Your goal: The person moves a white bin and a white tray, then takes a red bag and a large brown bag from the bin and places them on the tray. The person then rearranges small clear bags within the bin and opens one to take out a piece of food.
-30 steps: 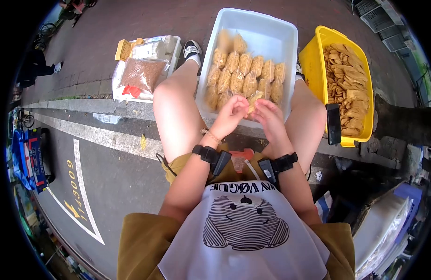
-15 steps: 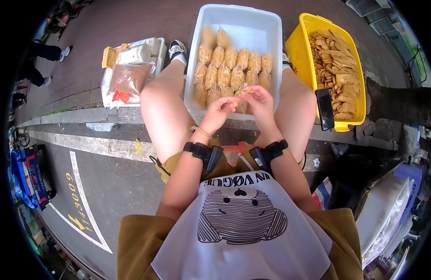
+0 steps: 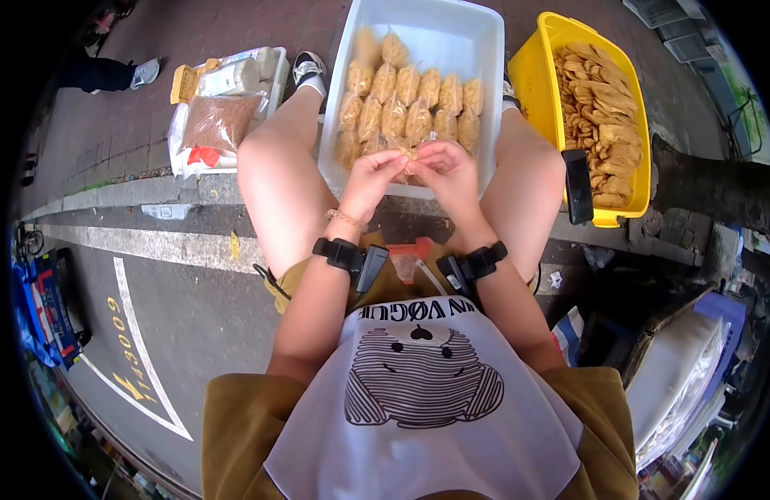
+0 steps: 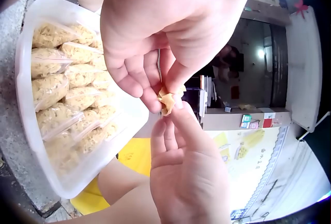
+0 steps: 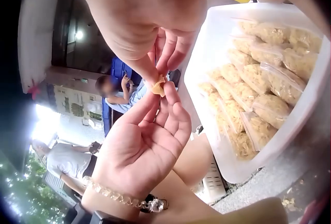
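Both hands meet over the near end of a white tub (image 3: 494,83). My left hand (image 3: 372,183) and right hand (image 3: 451,179) pinch a small, crumpled, yellow-tan piece of food (image 4: 166,102) between thumbs and fingertips. In the right wrist view the folded piece (image 5: 158,87) is mostly covered by fingers. A beaded bracelet circles the left wrist. Clear plastic bags (image 3: 393,117) packed with pale yellow shreds stand in rows inside the tub, below and beyond the hands.
A yellow bin (image 3: 551,92) of flat tan pieces (image 3: 601,117) stands at the right, a phone (image 3: 578,187) on its near rim. At the left, a white tray (image 3: 278,87) carries a bag of brown grains (image 3: 218,123). The person's knees flank the tub; a passer-by's leg (image 3: 101,75) shows far left.
The hands have gone from slightly apart, fingers working at the yellow piece, to fingertips meeting on it. The head view has shifted a little. A passer-by has moved at the far left.
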Tool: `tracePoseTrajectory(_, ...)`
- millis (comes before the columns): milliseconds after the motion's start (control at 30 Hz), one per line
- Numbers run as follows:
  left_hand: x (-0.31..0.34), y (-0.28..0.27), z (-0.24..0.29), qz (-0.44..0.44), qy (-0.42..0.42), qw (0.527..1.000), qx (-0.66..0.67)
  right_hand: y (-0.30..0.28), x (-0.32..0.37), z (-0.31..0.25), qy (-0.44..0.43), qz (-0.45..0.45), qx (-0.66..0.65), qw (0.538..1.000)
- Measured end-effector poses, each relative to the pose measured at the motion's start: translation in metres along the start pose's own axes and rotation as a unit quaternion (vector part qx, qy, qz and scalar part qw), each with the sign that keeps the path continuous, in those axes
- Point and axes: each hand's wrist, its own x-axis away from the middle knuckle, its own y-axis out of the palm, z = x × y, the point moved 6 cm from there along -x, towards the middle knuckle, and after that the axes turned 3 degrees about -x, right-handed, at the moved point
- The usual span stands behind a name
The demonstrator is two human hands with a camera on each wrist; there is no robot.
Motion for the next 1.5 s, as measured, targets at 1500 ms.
tracePoseTrajectory(1500, -0.12, -0.076, -0.193, 0.111, -0.052, 0.957, -0.263, -0.011, -0.048, 0.178, 0.222, -0.081, 0.518, 0.822)
